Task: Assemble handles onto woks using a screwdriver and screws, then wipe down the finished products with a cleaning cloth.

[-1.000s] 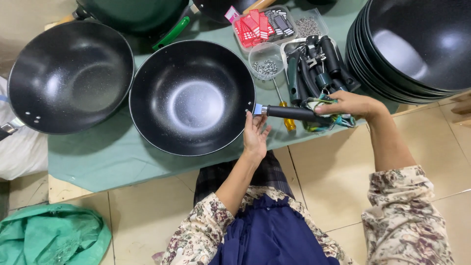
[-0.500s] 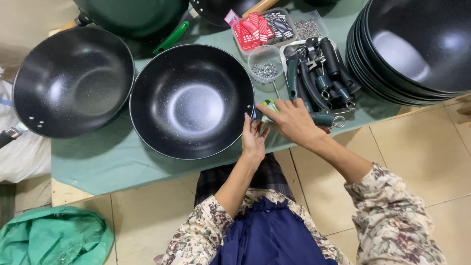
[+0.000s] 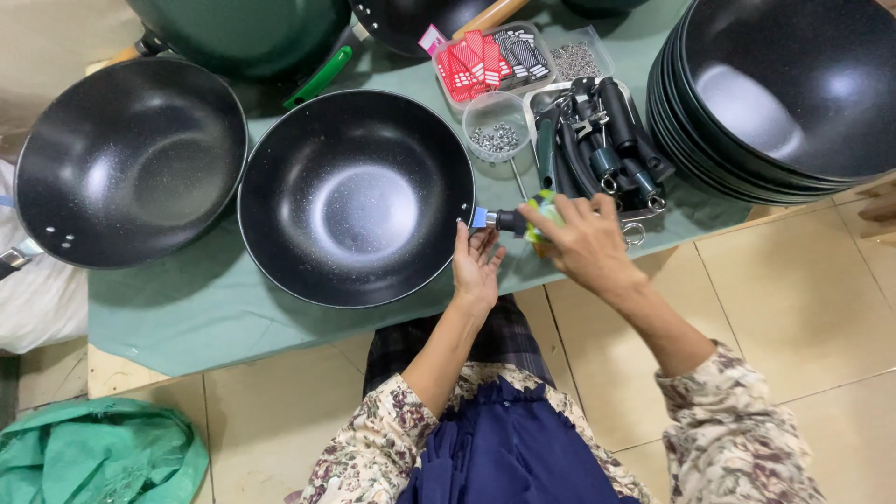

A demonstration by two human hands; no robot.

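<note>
A black wok (image 3: 359, 201) lies in the middle of the green-covered table (image 3: 187, 308). At its right rim a blue bracket (image 3: 479, 217) joins a short black handle (image 3: 510, 221). My left hand (image 3: 476, 266) is palm up just below that joint, fingers apart, fingertips touching the bracket. My right hand (image 3: 586, 241) lies over the outer end of the handle. Its fingers are closed on a green and yellow tool (image 3: 541, 207). The rest of the handle is hidden under this hand.
A second black wok (image 3: 126, 163) sits at the left and a stack of black woks (image 3: 793, 93) at the right. Behind my hands are a tray of black handles (image 3: 607, 140), a clear cup of screws (image 3: 497, 126) and a box of red packets (image 3: 471, 61). A green cloth (image 3: 93, 453) lies on the floor.
My right hand has slid left along the handle toward the wok and now grips the green and yellow tool. My left hand has stayed at the joint.
</note>
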